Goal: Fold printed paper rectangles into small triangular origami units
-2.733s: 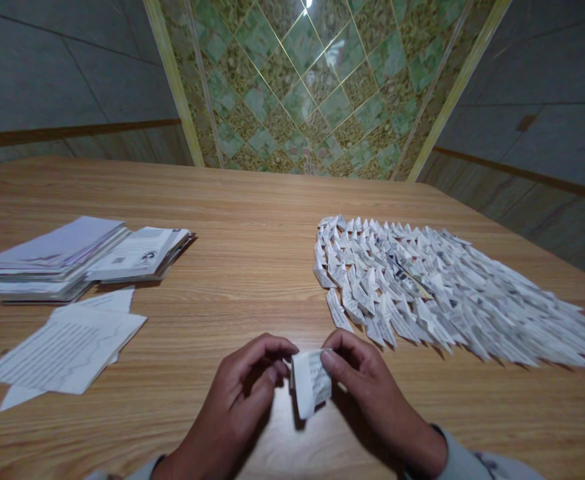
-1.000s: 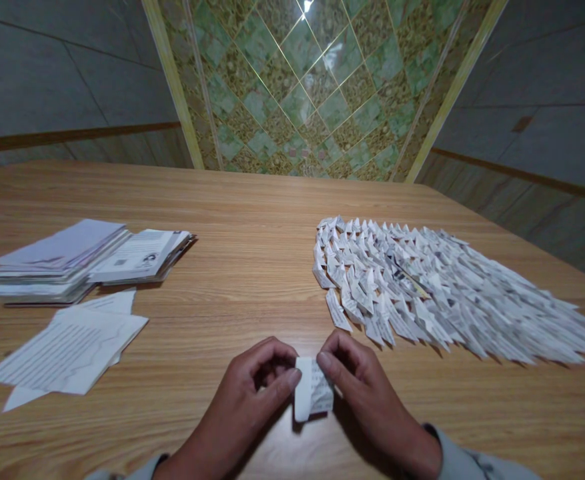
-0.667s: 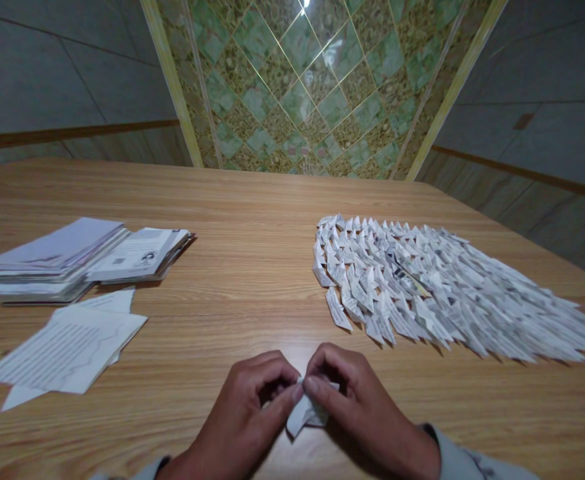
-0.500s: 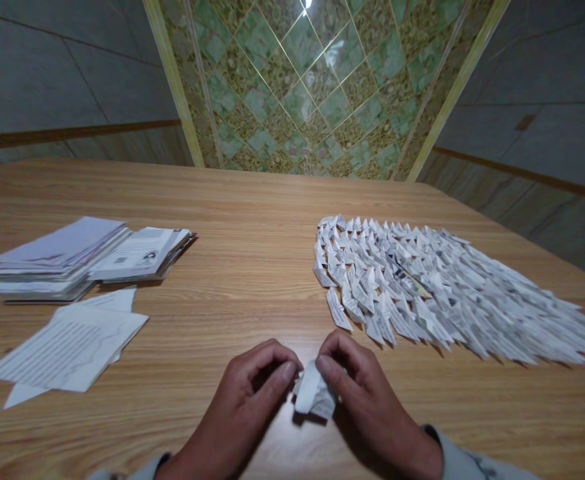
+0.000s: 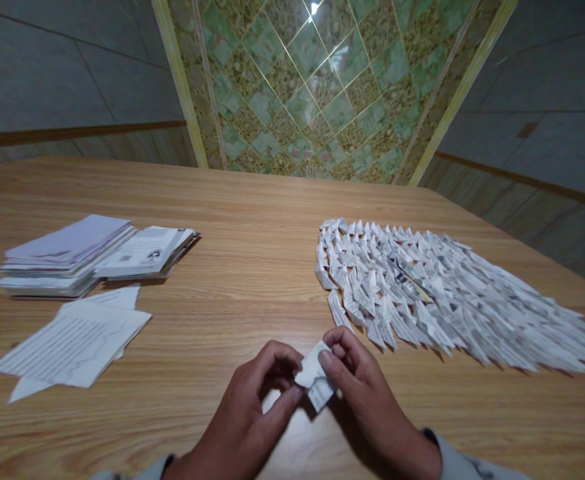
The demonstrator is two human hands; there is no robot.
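Between my hands, above the near part of the table, is a small folded piece of printed paper. My right hand pinches its right side, thumb on top and fingers behind. At its left edge, my left hand is curled with thumb and fingertips closed on the paper. Just beyond my right hand lie many folded paper boats, set in close rows with their points upward. One folded paper piece rests at the near left edge of these rows.
At the left, a stack of papers stands beside a lower pile of printed sheets. Loose printed sheets lie in front of them. The wooden table runs back to a green tiled wall.
The folded paper has been turned and tilted between my fingers, with a corner now pointing down. My left thumb has moved lower, against the paper's edge. The view has shifted slightly.
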